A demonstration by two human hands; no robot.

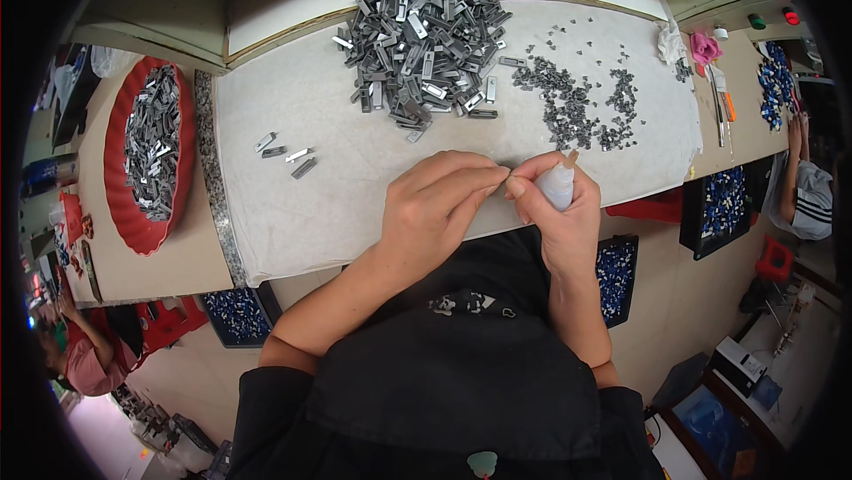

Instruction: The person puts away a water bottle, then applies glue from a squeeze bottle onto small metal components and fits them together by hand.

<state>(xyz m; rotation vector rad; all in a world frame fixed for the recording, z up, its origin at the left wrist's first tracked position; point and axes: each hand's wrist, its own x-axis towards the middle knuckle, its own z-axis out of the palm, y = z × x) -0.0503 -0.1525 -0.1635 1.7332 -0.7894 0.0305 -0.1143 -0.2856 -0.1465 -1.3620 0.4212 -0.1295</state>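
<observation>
Over the near edge of the white-covered worktable (311,205), my two hands meet fingertip to fingertip. My left hand (430,209) is closed in a pinch, on a small dark piece mostly hidden by the fingers. A small white squeeze bottle (556,189) with a brownish tip is gripped in my right hand (572,227), tip pointing up and away; its thumb and forefinger also pinch close to the left fingertips. Beyond them lies a large heap of grey metal casings (417,54). Tiny dark metal parts (572,103) are scattered to its right. Several single casings (297,157) lie at left.
A red scalloped basin (115,161) of casings stands on the left. Black bins (692,214) of blue and white pieces stand at right and below the table. Pink cloth (706,48) and hand tools (721,107) lie far right. Other people (809,196) sit at both sides.
</observation>
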